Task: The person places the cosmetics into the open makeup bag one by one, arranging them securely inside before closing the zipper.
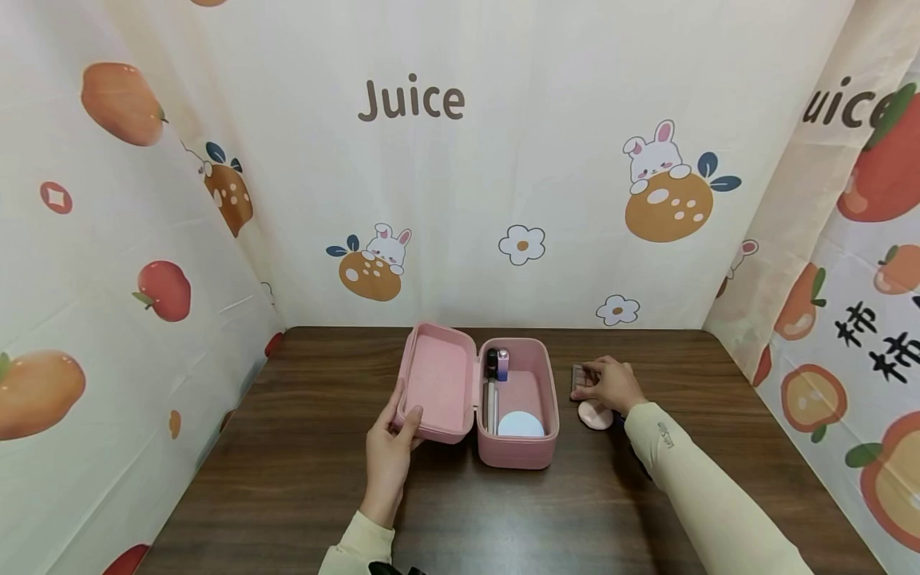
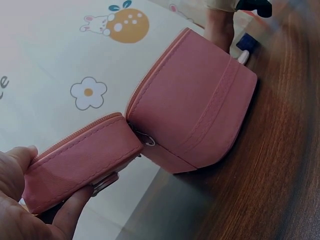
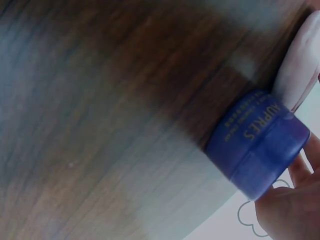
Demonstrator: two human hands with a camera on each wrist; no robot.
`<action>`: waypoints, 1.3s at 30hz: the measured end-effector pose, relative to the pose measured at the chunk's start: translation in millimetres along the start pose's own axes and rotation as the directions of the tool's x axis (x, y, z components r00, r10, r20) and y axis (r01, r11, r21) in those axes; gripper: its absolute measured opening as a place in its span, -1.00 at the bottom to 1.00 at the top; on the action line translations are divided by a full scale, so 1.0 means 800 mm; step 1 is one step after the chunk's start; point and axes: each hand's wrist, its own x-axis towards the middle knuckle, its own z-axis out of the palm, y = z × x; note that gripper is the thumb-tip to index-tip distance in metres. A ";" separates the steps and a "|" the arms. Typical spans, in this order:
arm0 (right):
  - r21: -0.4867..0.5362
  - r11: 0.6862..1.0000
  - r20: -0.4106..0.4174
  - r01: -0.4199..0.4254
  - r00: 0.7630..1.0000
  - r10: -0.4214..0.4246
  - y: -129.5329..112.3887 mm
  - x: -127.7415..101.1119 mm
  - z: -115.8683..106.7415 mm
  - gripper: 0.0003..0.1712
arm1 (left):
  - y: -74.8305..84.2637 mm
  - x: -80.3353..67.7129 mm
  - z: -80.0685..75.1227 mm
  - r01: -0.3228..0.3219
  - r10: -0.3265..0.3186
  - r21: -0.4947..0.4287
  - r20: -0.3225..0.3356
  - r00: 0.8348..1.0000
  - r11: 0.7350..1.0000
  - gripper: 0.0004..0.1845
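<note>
A pink zippered cosmetic case stands on the table with its lid folded out to the left. My left hand grips the lid's near left corner, thumb on top; the left wrist view shows the lid between thumb and fingers. To the right of the case, my right hand pinches a small grey, sectioned makeup palette at the table. A pale powder puff lies just below that hand. Beside the puff sits a dark blue cream jar, mostly hidden by the wrist in the head view.
Inside the case are a black-capped tube, a small purple bottle, slim sticks and a pale round disc. A printed curtain closes off the dark wooden table at the back and sides.
</note>
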 end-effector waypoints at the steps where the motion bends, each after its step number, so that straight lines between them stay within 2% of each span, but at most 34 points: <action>1: 0.000 1.000 -0.004 0.003 1.000 -0.003 0.001 0.001 0.000 -0.14 | 0.000 0.000 0.000 -0.001 0.001 -0.002 0.001 1.000 1.000 -0.42; 12: 0.003 1.000 -0.043 0.008 0.999 -0.008 -0.003 0.004 -0.004 -0.10 | 0.005 0.003 0.000 -0.007 0.007 0.000 0.002 1.000 1.000 -0.42; 18: 0.009 1.000 -0.025 -0.009 1.000 0.009 -0.006 0.004 -0.005 -0.13 | 0.005 0.004 -0.001 -0.010 0.010 0.006 -0.003 1.000 1.000 -0.42; 30: -0.025 1.000 0.012 0.016 1.000 -0.015 -0.009 0.000 -0.005 -0.18 | 0.001 0.002 -0.001 -0.001 0.001 0.014 -0.015 1.000 1.000 -0.42; 39: -0.007 1.000 0.019 0.026 0.999 -0.026 -0.006 -0.009 -0.004 -0.21 | -0.005 0.000 -0.001 0.002 -0.001 0.041 -0.023 1.000 0.999 -0.41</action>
